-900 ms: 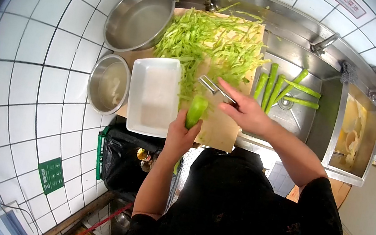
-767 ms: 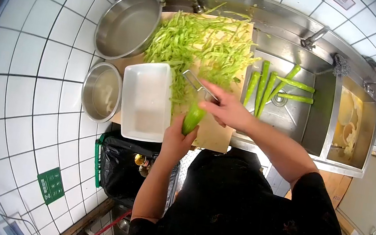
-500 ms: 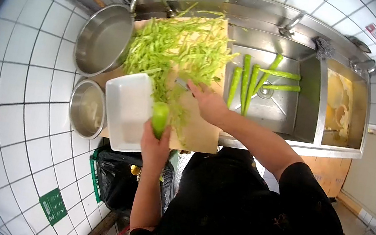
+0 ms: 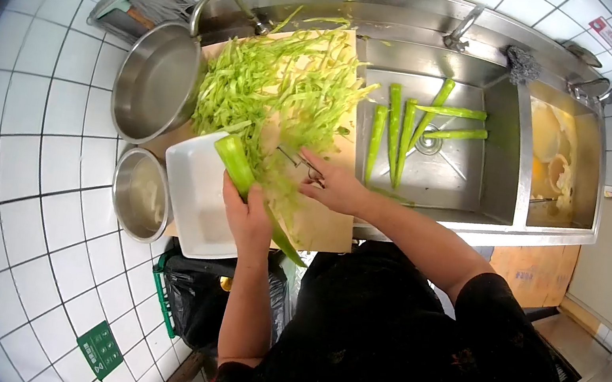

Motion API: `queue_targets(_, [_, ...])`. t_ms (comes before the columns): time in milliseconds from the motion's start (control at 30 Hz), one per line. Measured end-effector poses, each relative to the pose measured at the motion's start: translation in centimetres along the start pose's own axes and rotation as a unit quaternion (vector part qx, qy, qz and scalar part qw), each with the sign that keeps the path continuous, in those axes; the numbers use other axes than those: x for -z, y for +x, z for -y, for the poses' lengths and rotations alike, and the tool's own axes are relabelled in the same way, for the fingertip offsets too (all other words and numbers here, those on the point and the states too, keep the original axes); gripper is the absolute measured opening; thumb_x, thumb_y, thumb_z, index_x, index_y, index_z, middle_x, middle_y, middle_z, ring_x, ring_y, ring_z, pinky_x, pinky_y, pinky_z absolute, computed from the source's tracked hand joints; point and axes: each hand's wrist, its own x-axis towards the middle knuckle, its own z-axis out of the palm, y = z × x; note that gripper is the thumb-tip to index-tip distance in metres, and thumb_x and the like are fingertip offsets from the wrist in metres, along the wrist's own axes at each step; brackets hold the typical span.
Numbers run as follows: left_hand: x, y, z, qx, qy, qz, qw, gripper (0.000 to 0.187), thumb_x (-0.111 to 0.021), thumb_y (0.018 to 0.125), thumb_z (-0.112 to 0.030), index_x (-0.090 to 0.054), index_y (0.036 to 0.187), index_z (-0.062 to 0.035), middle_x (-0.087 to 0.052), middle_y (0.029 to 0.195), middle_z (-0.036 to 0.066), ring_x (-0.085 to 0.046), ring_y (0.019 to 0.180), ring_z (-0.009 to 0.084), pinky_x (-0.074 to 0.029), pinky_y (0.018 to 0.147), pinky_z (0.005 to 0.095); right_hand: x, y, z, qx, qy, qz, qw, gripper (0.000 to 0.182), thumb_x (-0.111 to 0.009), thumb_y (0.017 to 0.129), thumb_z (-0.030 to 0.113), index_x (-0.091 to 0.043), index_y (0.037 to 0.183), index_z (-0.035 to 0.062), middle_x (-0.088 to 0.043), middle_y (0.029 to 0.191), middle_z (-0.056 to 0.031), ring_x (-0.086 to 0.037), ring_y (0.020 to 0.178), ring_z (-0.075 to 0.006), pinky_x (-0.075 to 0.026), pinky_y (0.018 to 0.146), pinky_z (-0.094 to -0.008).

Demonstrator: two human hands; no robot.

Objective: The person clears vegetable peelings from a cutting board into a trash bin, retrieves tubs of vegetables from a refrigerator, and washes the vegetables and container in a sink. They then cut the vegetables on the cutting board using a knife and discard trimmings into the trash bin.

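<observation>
My left hand (image 4: pixel 246 215) is wrapped round a thick green celtuce stem (image 4: pixel 234 164), its cut end tilted up toward the white tub (image 4: pixel 198 190). The stem's thin end points down past the board's front edge. In my right hand (image 4: pixel 337 186) is a metal peeler (image 4: pixel 296 161), held just right of the stem and apart from it. Beneath both hands lies a wooden board (image 4: pixel 328 230). A heap of pale green peelings (image 4: pixel 259 84) covers its back part, and finer shreds lie near the peeler.
Several peeled celtuce stems (image 4: pixel 391 132) rest in the steel sink (image 4: pixel 456 179) on the right. Beyond is a basin of yellowish liquid (image 4: pixel 539 208). Two steel bowls, a large one (image 4: pixel 150 86) and a smaller one (image 4: pixel 141 193), stand left. A black-lined bin (image 4: pixel 200 302) is below.
The celtuce stem has turned from end-on to lengthwise, tilting up and left in my left hand. My right hand with the peeler has shifted slightly down. The camera view has shifted slightly.
</observation>
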Motion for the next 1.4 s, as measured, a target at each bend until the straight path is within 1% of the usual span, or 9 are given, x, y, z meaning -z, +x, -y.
queue_targets(100, [-1.9,0.2,-1.8,0.044,-0.116,0.008,0.992,0.041,-0.051,0.099,-0.007,-0.044,0.138,0.0036,-0.058,0.121,0.015,-0.058,0.108,0.0216,-0.046,0.094,0.0337,3.7,-1.9,5.3,-0.160,0.185,0.108,0.964,0.091,-0.076,0.089,0.026,-0.020,0.160,0.0163,-0.065,0.124,-0.0152,-0.067,0.088,-0.0196,-0.055,0.073,-0.0351])
queue_targets(200, [-4.7,0.8,-1.9,0.017,-0.130,0.025,0.991,0.037,-0.053,0.100,-0.007,-0.047,0.135,0.0033,-0.059,0.120,0.012,-0.058,0.107,0.0203,-0.047,0.093,0.0330,3.2,-2.9,4.1,-0.089,0.198,0.111,0.970,0.098,-0.080,0.084,0.026,-0.019,0.160,0.0205,-0.067,0.119,-0.0140,-0.064,0.084,-0.0157,-0.054,0.069,-0.0318])
queue_targets(400, [-6.2,0.0,-0.3,-0.052,0.003,0.138,0.989,0.052,-0.061,0.097,-0.013,-0.043,0.142,0.0044,-0.053,0.133,0.022,-0.051,0.124,0.0333,-0.041,0.105,0.0410,7.7,-5.9,0.0,-0.192,0.206,-0.020,0.959,0.096,-0.078,0.084,0.012,-0.020,0.160,0.0216,-0.066,0.091,-0.0045,-0.058,0.067,-0.0098,-0.048,0.053,-0.0259])
queue_targets(633, [3.9,-5.4,6.7,-0.017,0.247,-0.135,0.959,0.067,-0.062,0.096,-0.012,-0.027,0.151,0.0054,-0.034,0.148,0.027,-0.038,0.135,0.0413,-0.033,0.112,0.0476,13.6,-10.3,-9.9,-0.312,0.189,-0.284,0.887,0.093,-0.078,0.083,0.011,-0.021,0.157,0.0015,-0.067,0.082,-0.0103,-0.050,0.053,-0.0111,-0.042,0.045,-0.0256])
queue_targets(800, [10.2,-9.9,11.6,0.037,0.349,-0.209,0.913,0.075,-0.062,0.093,-0.012,-0.021,0.153,0.0056,-0.023,0.154,0.030,-0.029,0.140,0.0449,-0.028,0.115,0.0516,15.8,-9.8,-15.7,-0.363,0.090,-0.347,0.860,0.084,-0.076,0.086,0.018,-0.029,0.155,0.0035,-0.068,0.080,-0.0105,-0.058,0.054,-0.0133,-0.048,0.045,-0.0298])
queue_targets(1033, [11.2,-11.0,14.3,0.344,-0.188,-0.275,0.878,0.070,-0.059,0.097,-0.039,-0.031,0.143,0.0055,-0.051,0.129,0.025,-0.058,0.115,0.0379,-0.054,0.090,0.0479,15.4,-8.4,-17.1,-0.322,-0.008,-0.380,0.867,0.071,-0.070,0.089,0.017,-0.037,0.150,0.0037,-0.066,0.079,-0.0114,-0.059,0.051,-0.0165,-0.050,0.043,-0.0322])
queue_targets(1167, [13.0,-9.9,16.7,0.400,-0.328,-0.160,0.840,0.064,-0.053,0.096,-0.053,-0.046,0.135,-0.0031,-0.060,0.119,0.019,-0.064,0.103,0.0382,-0.056,0.084,0.0469,14.6,-9.8,-17.0,-0.323,0.037,-0.407,0.854,0.052,-0.066,0.088,0.012,-0.049,0.136,-0.0013,-0.069,0.090,-0.0121,-0.054,0.047,-0.0144,-0.046,0.041,-0.0306])
queue_targets(1267, [13.1,-8.5,15.4,0.406,-0.329,-0.140,0.841,0.062,-0.054,0.096,-0.051,-0.047,0.134,-0.0025,-0.060,0.122,0.020,-0.065,0.100,0.0394,-0.057,0.082,0.0439,14.2,-11.1,-15.3,-0.299,0.085,-0.423,0.851,0.032,-0.061,0.090,0.012,-0.056,0.118,-0.0018,-0.072,0.099,-0.0116,-0.053,0.047,-0.0133,-0.043,0.041,-0.0288])
queue_targets(1400, [14.1,-7.3,17.4,0.392,-0.406,-0.090,0.821,0.038,-0.054,0.092,-0.019,-0.053,0.123,0.0035,-0.065,0.116,0.018,-0.067,0.096,0.0323,-0.060,0.079,0.0400,14.7,-12.9,-14.1,-0.251,0.126,-0.438,0.854,0.019,-0.051,0.095,0.013,-0.060,0.106,0.0011,-0.072,0.096,-0.0100,-0.055,0.051,-0.0128,-0.045,0.045,-0.0275])
